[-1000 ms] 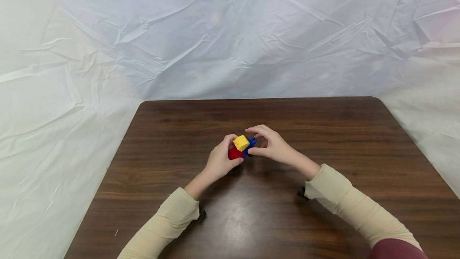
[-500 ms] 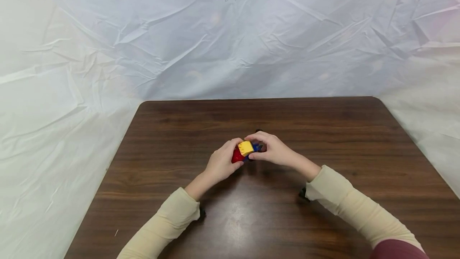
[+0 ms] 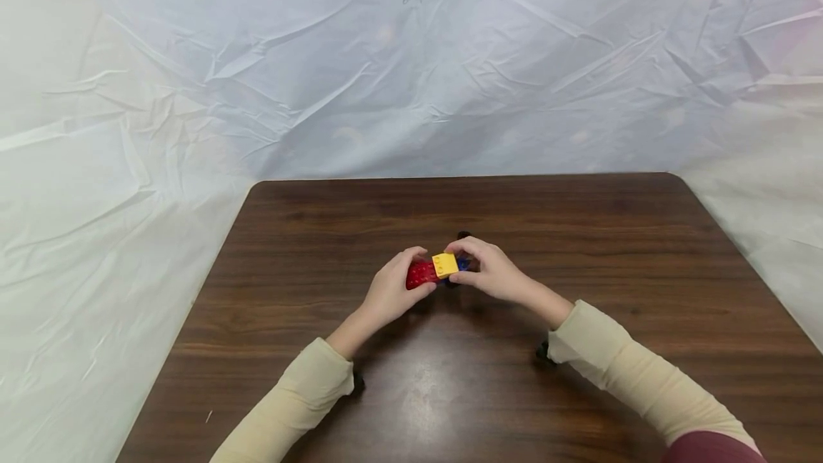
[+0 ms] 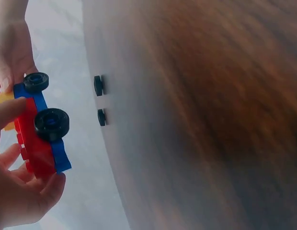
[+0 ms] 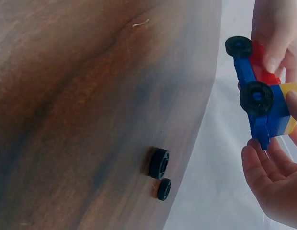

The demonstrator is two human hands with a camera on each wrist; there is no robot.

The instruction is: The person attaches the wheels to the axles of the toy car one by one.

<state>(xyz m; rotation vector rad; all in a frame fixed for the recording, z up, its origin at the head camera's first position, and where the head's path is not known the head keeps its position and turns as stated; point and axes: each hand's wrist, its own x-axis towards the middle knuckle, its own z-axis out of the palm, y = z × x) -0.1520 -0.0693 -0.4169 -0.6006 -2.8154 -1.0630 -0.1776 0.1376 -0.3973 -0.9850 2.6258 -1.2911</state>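
Observation:
Both hands hold a toy brick car above the table. My left hand grips its red studded brick between thumb and fingers. At the other end my right hand pinches the yellow brick and the blue brick beneath it. A blue wheeled base runs under the bricks. Two black wheels show on the side facing the left wrist camera, a front wheel and another wheel. In the right wrist view, the thumb lies beside the yellow brick, fingers near the base's blue end.
Two loose black wheels lie on the brown wooden table, a larger wheel and a smaller-looking wheel beside it. A pale wrinkled sheet hangs behind the table. A small white scrap is at the near left.
The right hand's fingers have closed in from the blue end onto the yellow brick. The car has turned and shifted slightly right, so the red brick's studs show more in the head view.

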